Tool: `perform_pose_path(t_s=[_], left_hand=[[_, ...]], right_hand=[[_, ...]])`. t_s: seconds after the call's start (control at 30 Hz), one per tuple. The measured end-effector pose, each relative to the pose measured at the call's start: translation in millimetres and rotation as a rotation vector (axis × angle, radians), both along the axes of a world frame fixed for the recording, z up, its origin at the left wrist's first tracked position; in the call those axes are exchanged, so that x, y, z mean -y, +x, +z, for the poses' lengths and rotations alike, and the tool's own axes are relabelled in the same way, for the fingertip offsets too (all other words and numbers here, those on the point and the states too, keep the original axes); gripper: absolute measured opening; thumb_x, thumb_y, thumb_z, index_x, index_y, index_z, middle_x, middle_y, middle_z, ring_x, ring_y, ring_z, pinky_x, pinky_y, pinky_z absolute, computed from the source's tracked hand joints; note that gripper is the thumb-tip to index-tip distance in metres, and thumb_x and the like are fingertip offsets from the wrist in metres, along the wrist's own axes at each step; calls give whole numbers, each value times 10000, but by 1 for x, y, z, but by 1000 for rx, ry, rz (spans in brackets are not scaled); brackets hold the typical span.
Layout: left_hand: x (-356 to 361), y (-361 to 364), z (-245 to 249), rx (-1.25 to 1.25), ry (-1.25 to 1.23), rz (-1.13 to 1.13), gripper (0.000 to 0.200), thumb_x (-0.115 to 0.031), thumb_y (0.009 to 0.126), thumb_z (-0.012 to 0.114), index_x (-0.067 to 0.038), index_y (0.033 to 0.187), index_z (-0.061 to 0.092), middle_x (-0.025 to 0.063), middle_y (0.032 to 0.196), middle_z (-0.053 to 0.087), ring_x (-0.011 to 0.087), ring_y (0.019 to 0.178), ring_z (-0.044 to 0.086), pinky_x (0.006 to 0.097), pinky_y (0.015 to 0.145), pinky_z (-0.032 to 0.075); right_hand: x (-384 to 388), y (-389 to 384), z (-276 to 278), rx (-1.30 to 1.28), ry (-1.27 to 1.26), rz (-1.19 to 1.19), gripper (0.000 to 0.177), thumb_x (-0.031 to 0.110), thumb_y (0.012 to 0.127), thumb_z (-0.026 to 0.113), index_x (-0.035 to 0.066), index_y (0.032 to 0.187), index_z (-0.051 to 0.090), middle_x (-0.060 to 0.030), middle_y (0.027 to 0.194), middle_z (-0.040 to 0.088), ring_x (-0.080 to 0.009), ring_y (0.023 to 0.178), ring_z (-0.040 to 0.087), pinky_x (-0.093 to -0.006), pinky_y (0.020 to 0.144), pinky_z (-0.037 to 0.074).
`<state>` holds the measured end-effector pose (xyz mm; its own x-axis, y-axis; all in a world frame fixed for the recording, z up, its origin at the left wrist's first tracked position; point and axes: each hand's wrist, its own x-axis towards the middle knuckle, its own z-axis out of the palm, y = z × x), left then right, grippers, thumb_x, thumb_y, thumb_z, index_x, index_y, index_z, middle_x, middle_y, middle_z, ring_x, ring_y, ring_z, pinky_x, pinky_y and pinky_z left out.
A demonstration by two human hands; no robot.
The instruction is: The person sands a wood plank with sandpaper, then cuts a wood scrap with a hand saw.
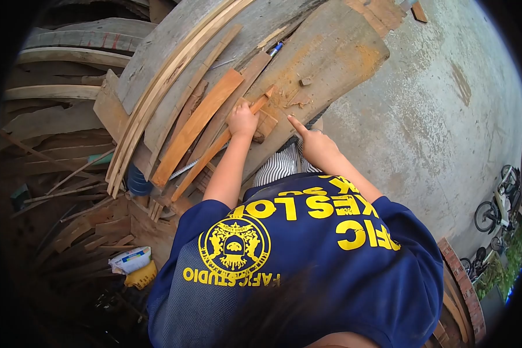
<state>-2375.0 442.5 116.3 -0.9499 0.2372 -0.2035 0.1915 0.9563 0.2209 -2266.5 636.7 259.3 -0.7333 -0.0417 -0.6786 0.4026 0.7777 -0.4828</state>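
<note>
My left hand (243, 120) is closed around a long narrow wood strip (202, 163), which slants from the lower left up to a pointed end. Under that end lies a small flat wood piece (266, 123) on the wide worn board (330, 52). My right hand (319, 148) is over the board's near edge, its index finger stretched toward the small piece and the other fingers curled, with nothing seen in them. Left of my left hand lies a wider orange-brown plank (200, 124). A blue marker (276, 49) rests farther up, beside the board.
Long curved strips (156, 87) lie at the left, with stacked rough boards (69, 93) beyond. A white and yellow container (134, 264) stands lower left. Concrete floor (423, 116) extends right, toward a parked motorbike (499, 203). Curved pieces (464, 290) lie lower right.
</note>
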Motion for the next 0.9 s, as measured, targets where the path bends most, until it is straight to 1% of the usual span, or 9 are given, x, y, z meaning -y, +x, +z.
perform_pose_path(t_s=[0.03, 0.17, 0.23, 0.3, 0.43, 0.6, 0.77, 0.83, 0.9], left_hand=[[1, 0, -3, -4, 2, 5, 338, -320, 721, 716, -94, 958, 632, 127, 898, 662, 291, 916, 614, 394, 795, 499], [-2, 4, -10, -37, -79, -20, 317, -326, 715, 715, -105, 924, 626, 118, 923, 660, 269, 928, 617, 383, 804, 500], [-4, 4, -3, -28, -94, -12, 307, -327, 716, 712, -111, 916, 625, 110, 931, 660, 258, 937, 617, 379, 807, 500], [-9, 3, 11, 88, -56, 45, 388, -305, 732, 714, -43, 979, 568, 122, 1000, 639, 266, 1022, 578, 368, 840, 495], [-10, 0, 12, 109, -72, 36, 401, -312, 728, 714, -47, 990, 564, 111, 1020, 635, 259, 1035, 573, 361, 834, 500], [-11, 8, 8, 25, -105, 2, 410, -296, 709, 731, -56, 990, 552, 92, 1009, 633, 240, 1020, 577, 346, 819, 507], [-13, 9, 9, 24, -92, 27, 412, -298, 696, 742, -65, 980, 556, 90, 1007, 632, 238, 1014, 578, 343, 814, 507], [-10, 9, 6, 25, -84, 47, 414, -300, 695, 743, -67, 984, 559, 89, 1008, 632, 237, 1017, 577, 345, 814, 506], [-10, 8, 8, 35, -73, 41, 403, -296, 697, 742, -73, 987, 571, 88, 1015, 630, 235, 1023, 575, 353, 809, 507]], right_hand=[[4, -5, -6, 5, 1, -22, 801, -4, 766, 452, 319, 1456, 202, -266, 843, 637, -396, 764, 640, -480, 690, 504], [11, -19, -18, -29, 31, -37, 817, -14, 755, 451, 314, 1458, 196, -264, 843, 639, -399, 776, 641, -484, 697, 504], [10, -13, -11, 17, 5, -13, 810, -10, 762, 449, 308, 1460, 191, -269, 856, 638, -403, 784, 640, -484, 705, 503], [3, -1, 6, 50, 7, 10, 807, -7, 765, 452, 307, 1461, 190, -269, 864, 638, -403, 784, 640, -483, 705, 502], [-3, -2, 19, 66, 10, 30, 807, 0, 768, 464, 298, 1463, 184, -270, 884, 638, -404, 788, 641, -478, 706, 504], [18, -32, -38, -26, 46, 22, 806, -10, 773, 450, 288, 1467, 170, -270, 899, 640, -396, 800, 645, -469, 710, 507], [13, -22, -8, 0, 56, 70, 810, -16, 781, 443, 267, 1475, 135, -271, 911, 640, -385, 796, 649, -459, 708, 510], [2, -12, 18, 150, 62, 126, 812, -16, 784, 449, 255, 1477, 124, -268, 910, 641, -382, 799, 650, -457, 712, 511], [0, -12, 17, 174, 49, 136, 815, -13, 789, 455, 260, 1478, 116, -262, 920, 644, -378, 814, 651, -454, 724, 512]])
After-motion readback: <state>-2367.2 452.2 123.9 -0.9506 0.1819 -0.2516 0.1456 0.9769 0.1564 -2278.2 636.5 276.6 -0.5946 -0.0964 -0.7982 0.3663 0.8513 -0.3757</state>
